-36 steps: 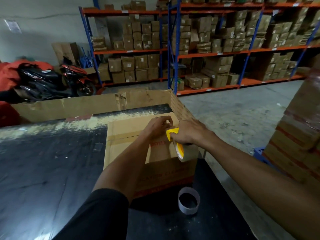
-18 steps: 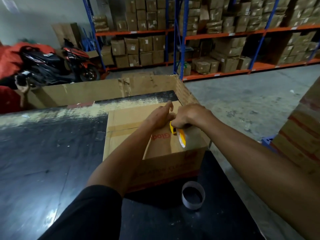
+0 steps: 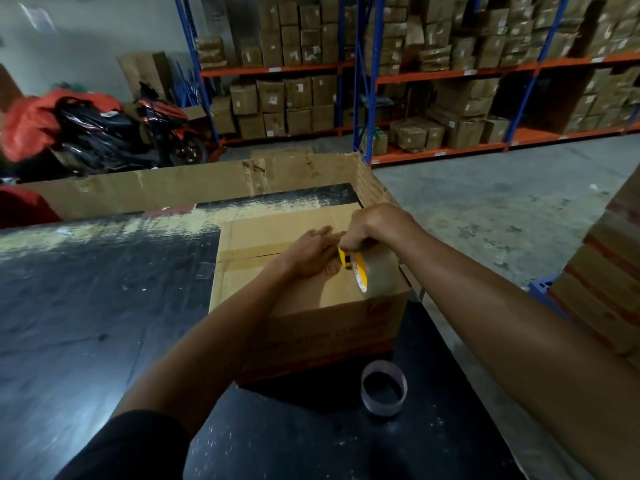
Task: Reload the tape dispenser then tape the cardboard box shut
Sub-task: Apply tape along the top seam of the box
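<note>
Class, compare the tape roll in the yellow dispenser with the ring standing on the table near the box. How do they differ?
The tape roll is thick with brown tape; the ring is a thin, bare, pale core. The roll sits on the cardboard box, gripped by the right hand; the ring stands loose on the black table, untouched. Both are round and hollow.

The cardboard box (image 3: 311, 292) sits on the table (image 3: 104, 306), toward its right edge. My left hand (image 3: 311, 252) lies flat on the box top; my right hand (image 3: 372, 225), just right of it, holds the tape dispenser (image 3: 363, 271) against the top. An empty tape core (image 3: 383, 388) stands on the table near me, before the box. A cardboard sheet (image 3: 173, 188) stands along the far edge; shelves (image 3: 433, 71) lie beyond.
</note>
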Motion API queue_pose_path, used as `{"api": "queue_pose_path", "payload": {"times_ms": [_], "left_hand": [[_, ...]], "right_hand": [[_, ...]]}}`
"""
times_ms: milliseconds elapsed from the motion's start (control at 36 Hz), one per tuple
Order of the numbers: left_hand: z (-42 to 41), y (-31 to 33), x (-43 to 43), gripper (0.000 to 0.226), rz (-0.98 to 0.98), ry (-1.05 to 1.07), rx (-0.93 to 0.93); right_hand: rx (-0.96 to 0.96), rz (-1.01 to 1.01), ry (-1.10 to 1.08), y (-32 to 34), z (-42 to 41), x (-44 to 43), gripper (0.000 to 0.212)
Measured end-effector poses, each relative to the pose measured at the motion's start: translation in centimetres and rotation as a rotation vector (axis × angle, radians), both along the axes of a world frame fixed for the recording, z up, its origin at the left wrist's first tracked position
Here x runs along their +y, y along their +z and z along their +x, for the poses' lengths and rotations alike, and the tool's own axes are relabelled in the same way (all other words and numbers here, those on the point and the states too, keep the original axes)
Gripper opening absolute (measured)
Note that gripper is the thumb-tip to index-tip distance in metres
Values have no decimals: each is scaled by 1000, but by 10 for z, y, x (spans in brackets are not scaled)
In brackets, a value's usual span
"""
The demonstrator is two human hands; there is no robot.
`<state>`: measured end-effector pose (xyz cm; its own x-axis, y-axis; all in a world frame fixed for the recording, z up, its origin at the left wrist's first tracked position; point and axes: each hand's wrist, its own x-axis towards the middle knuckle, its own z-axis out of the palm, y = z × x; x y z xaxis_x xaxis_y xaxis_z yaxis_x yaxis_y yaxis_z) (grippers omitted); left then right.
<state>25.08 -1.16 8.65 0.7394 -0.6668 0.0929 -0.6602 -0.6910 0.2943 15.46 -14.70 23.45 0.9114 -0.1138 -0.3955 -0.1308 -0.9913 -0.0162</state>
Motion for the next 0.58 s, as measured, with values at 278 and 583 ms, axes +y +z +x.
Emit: {"api": "queue_pose_path", "payload": {"times_ms": [278,583], "left_hand": [[-20,16,-7,52,193,63,55],[-28,17,-20,60,321,173,129]], "right_hand": [[88,-14,-38,12,-15,-2,68],[91,-80,-32,6,-26,7,74]]}}
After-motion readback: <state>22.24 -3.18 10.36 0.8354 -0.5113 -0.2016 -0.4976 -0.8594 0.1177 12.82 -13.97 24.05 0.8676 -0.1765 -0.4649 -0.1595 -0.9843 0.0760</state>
